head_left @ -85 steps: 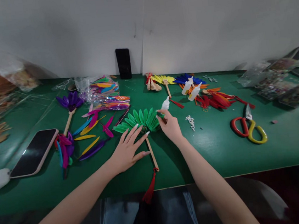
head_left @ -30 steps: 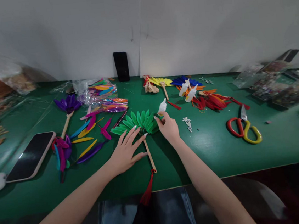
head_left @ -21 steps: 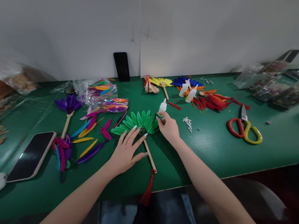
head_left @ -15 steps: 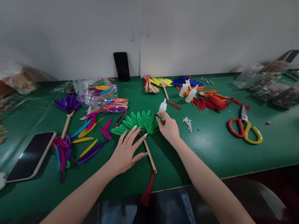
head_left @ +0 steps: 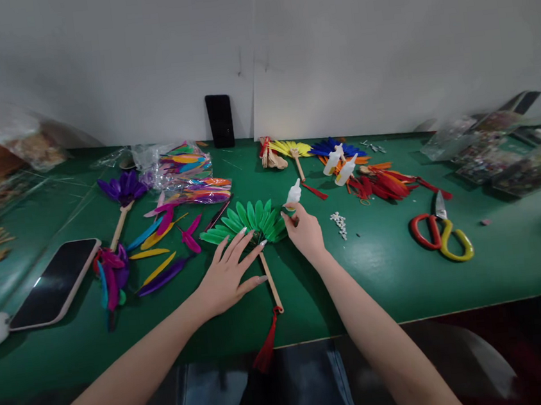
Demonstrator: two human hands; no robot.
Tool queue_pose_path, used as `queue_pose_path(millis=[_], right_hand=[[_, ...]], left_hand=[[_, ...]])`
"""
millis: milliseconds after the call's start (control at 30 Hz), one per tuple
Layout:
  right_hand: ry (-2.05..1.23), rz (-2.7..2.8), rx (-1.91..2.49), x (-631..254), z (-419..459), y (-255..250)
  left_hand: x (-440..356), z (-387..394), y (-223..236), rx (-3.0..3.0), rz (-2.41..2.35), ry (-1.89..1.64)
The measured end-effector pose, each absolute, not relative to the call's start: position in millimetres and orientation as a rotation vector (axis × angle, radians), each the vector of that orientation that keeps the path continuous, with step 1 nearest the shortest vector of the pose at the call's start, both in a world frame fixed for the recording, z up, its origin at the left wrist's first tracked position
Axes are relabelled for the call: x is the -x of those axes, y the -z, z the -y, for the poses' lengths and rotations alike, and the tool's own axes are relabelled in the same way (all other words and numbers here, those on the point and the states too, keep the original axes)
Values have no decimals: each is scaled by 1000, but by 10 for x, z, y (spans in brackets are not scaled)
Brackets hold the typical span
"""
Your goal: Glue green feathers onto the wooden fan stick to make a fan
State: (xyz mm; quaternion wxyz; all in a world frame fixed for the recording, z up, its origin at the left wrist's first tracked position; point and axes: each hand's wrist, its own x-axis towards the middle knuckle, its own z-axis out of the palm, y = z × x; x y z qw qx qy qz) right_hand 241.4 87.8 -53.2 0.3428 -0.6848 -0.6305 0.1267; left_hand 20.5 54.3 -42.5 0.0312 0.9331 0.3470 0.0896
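Observation:
A fan of green feathers with a thin wooden handle and a red tassel lies on the table before me. My left hand rests on its lower left part, fingers spread, fingertips near where feathers meet handle. At the fan's right edge, my right hand has thumb and index finger closed on the end of a green feather. Just behind those fingers is a white glue bottle, its base partly hidden by the hand. Small white beads lie in a pile right of my right hand.
Scissors with red and yellow handles lie right. Two glue bottles stand near yellow and blue fans and red feathers. Left are loose feathers, a purple fan, a phone and bagged feathers.

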Motion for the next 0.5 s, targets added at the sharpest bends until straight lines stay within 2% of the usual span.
queue_pose_path(millis=[500], right_hand=[[-216, 1620, 1911, -2445, -860, 483]], left_hand=[[-217, -529, 379, -2898, -902, -328]])
